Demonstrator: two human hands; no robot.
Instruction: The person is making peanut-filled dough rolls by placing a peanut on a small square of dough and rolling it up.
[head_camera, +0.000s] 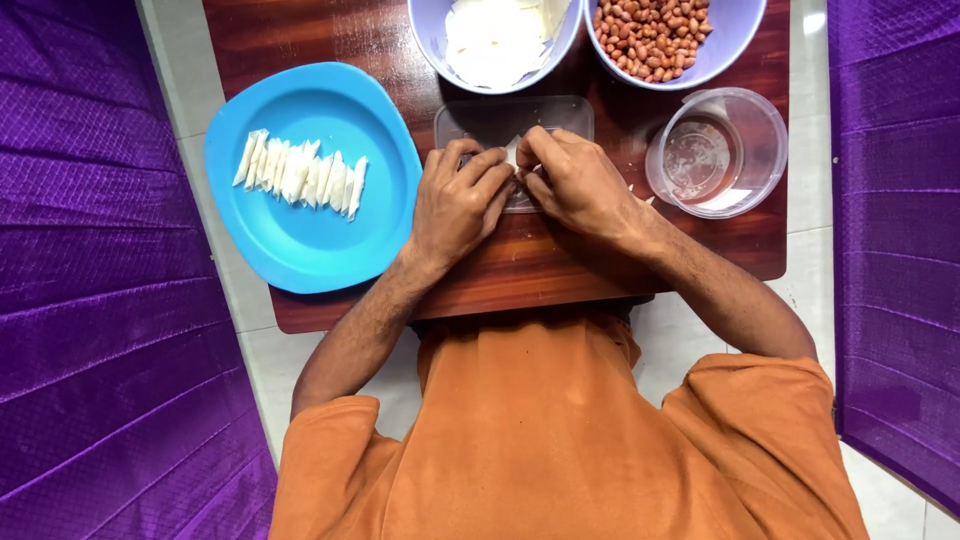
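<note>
Head view: at centre frame, the left hand (458, 203) and right hand (578, 183) meet fingertip to fingertip, both pinched on a small white wrapper (512, 152) held between them over a clear lid (513, 122) lying flat on the wooden bench (520, 270). Left of the hands, a blue plate (300, 240) carries a row of folded white packets (300, 172), side by side and touching. At the top edge stand two pale bowls: one (432, 40) with white sheets, the other (735, 45) with peanuts (650, 35). To the right of the hands sits an empty clear tub (716, 152). Purple cloth (90, 270) fills both sides of the frame.
</note>
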